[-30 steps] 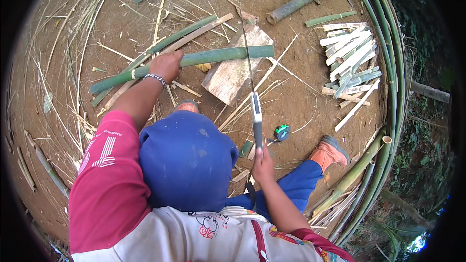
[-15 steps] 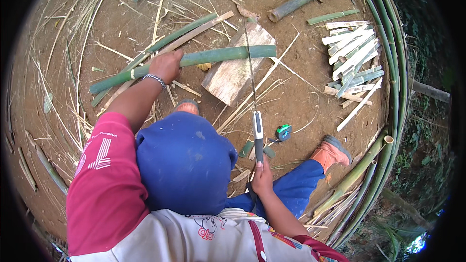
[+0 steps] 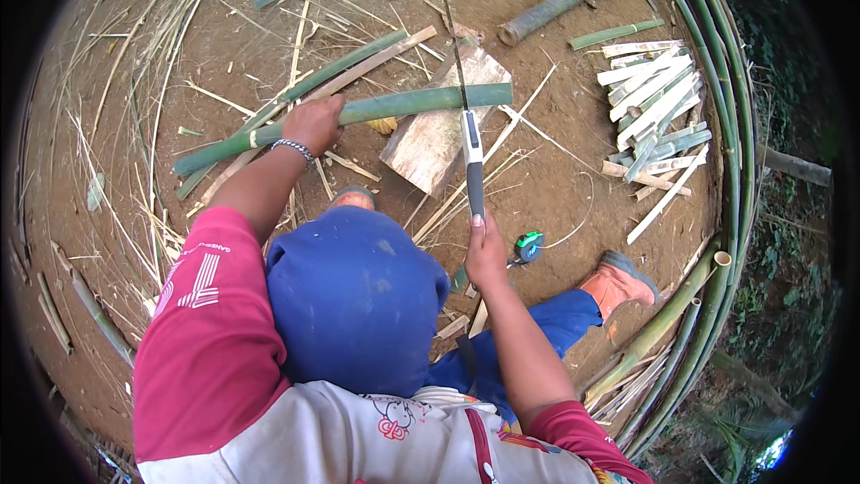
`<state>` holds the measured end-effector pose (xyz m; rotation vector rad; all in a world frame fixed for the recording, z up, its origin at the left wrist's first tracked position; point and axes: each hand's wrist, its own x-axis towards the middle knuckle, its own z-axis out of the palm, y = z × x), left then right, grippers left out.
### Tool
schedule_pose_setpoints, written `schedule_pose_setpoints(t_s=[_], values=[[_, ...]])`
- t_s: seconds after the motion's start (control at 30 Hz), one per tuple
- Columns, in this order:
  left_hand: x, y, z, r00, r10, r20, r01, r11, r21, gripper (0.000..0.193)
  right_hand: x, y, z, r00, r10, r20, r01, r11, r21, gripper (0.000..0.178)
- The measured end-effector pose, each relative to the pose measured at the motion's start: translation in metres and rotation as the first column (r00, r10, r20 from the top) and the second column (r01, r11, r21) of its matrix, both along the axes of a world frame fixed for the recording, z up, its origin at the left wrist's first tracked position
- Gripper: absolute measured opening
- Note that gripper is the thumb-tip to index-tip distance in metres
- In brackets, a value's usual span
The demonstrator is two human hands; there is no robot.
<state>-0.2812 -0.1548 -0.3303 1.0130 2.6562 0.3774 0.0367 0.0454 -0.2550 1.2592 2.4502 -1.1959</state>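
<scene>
On the dirt ground (image 3: 551, 197), a green bamboo pole (image 3: 385, 108) lies slanted, its right end across the wood block (image 3: 430, 148), which seems to prop it up under the cut. The saw (image 3: 473, 148) points far, its blade crossing the pole near that end, probably so strokes run straight to and from the body. The left hand (image 3: 313, 125) grips the pole left of the block, likely to steady it; the right hand (image 3: 486, 255) is wrapped around the saw's handle. A small green-and-black tape measure (image 3: 529, 247) lies just right of that hand.
</scene>
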Motion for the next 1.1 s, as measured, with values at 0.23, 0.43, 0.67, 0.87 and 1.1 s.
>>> schedule_pose_setpoints(t_s=[0.23, 0.43, 0.67, 0.87, 1.1], values=[[0.001, 0.001, 0.013, 0.998, -0.043, 0.044, 0.043, 0.999, 0.001, 0.057, 0.005, -0.001, -0.01, 0.999, -0.037, 0.021, 0.037, 0.999, -0.014, 0.049], [-0.003, -0.013, 0.002, 0.996, -0.024, 0.086, 0.013, 0.991, 0.13, 0.064, 0.0, 0.004, -0.003, 0.996, -0.013, 0.086, 0.013, 1.0, 0.002, 0.051], [-0.003, -0.008, 0.008, 0.995, -0.058, 0.084, 0.055, 0.998, 0.036, 0.064, 0.002, 0.001, 0.003, 0.992, -0.043, 0.115, 0.044, 0.999, -0.003, 0.052], [0.0, -0.013, 0.005, 0.996, -0.061, 0.071, 0.057, 0.997, 0.047, 0.062, 0.019, -0.007, 0.008, 0.997, -0.007, -0.079, 0.006, 1.0, -0.007, 0.045], [0.0, -0.015, 0.004, 0.993, -0.059, 0.098, 0.052, 0.996, 0.071, 0.062, 0.088, -0.035, 0.009, 0.991, -0.118, -0.067, 0.116, 0.992, -0.043, 0.045]])
